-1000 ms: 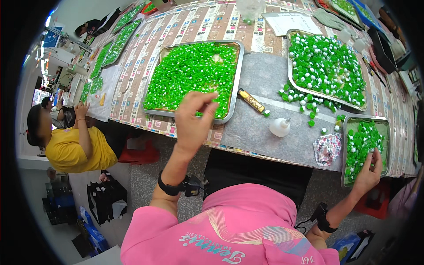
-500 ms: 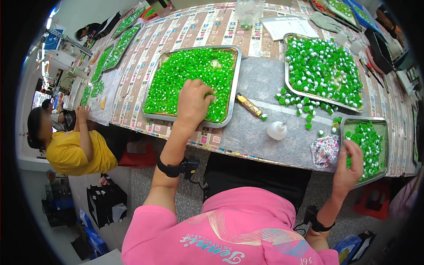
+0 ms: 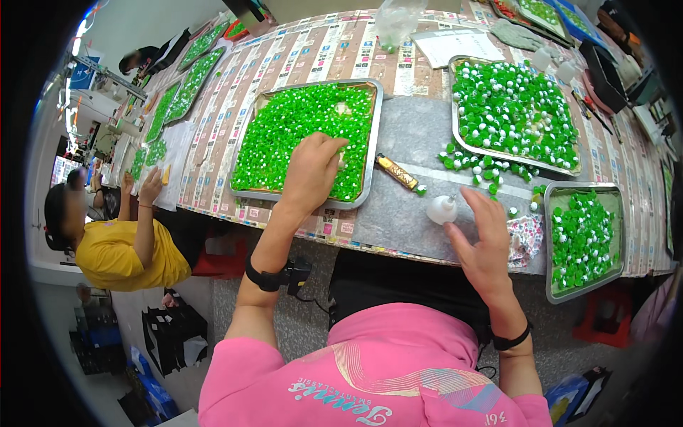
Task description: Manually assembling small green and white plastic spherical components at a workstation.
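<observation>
Left hand (image 3: 311, 169) is down in the near-right part of a metal tray (image 3: 375, 135) packed with small bright green pieces (image 3: 292, 132), fingers curled into the pile, knuckles up; can't tell if anything is pinched since the fingertips are buried. Black wristband with a small black device (image 3: 274, 276) on the left wrist. Right hand (image 3: 484, 245) is flat and spread wide, palm down, holding nothing, over the grey table surface (image 3: 398, 213), its index tip just beside a small white squeeze bottle (image 3: 442, 208) standing upright; contact unclear. Thin black band on the right wrist. A patterned cloth scrap (image 3: 525, 237) lies just right of that hand, next to a smaller metal tray (image 3: 585, 292) at the table's near right edge, part filled with green and white pieces. Farther back on the right a larger tray (image 3: 455, 135) holds green pieces with white caps (image 3: 516, 110), and a loose scatter of the same pieces (image 3: 480, 165) lies on the table in front of it. A gold-wrapped stick-shaped object (image 3: 395, 172) lies tilted between the big green tray and the scatter. Papers (image 3: 455, 46) and a clear plastic bag (image 3: 397, 21) sit at the far side. To the left, a co-worker in a yellow shirt (image 3: 117, 252) sits at the same table with hands by more green trays (image 3: 186, 89). The person wears a pink shirt (image 3: 370, 377).
</observation>
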